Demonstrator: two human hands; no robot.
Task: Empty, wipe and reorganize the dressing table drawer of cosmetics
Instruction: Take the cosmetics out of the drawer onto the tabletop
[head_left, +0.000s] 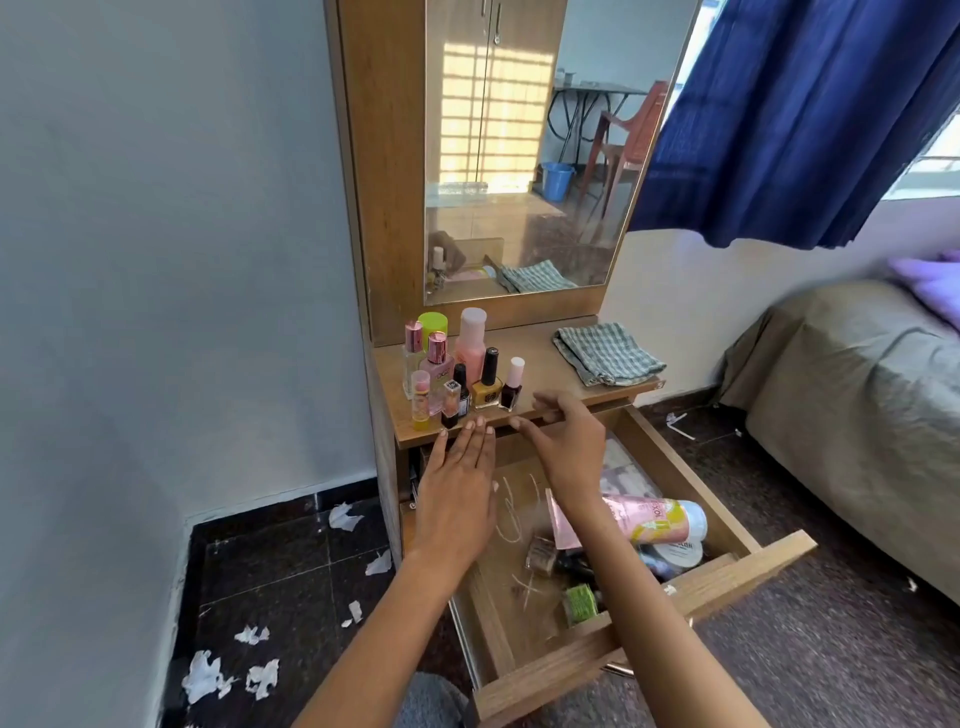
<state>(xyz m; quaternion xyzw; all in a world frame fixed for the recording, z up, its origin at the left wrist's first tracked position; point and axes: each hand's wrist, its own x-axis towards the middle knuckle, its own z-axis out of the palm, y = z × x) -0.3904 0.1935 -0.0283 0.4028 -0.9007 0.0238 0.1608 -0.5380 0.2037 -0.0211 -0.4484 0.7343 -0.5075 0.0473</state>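
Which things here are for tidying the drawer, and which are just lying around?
For the job: drawer, bottles on the shelf, pink tube, white jar, green box, checked cloth, both hands.

Just lying about: paper scraps on the floor, bed, curtain.

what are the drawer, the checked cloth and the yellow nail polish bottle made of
Drawer: looks like laminated board, matte wood-grain print with flat square edges.
Checked cloth: woven fabric, probably cotton, soft folds and a green-white check.
Yellow nail polish bottle: likely clear glass showing the yellow polish, with a glossy black cap, probably plastic.
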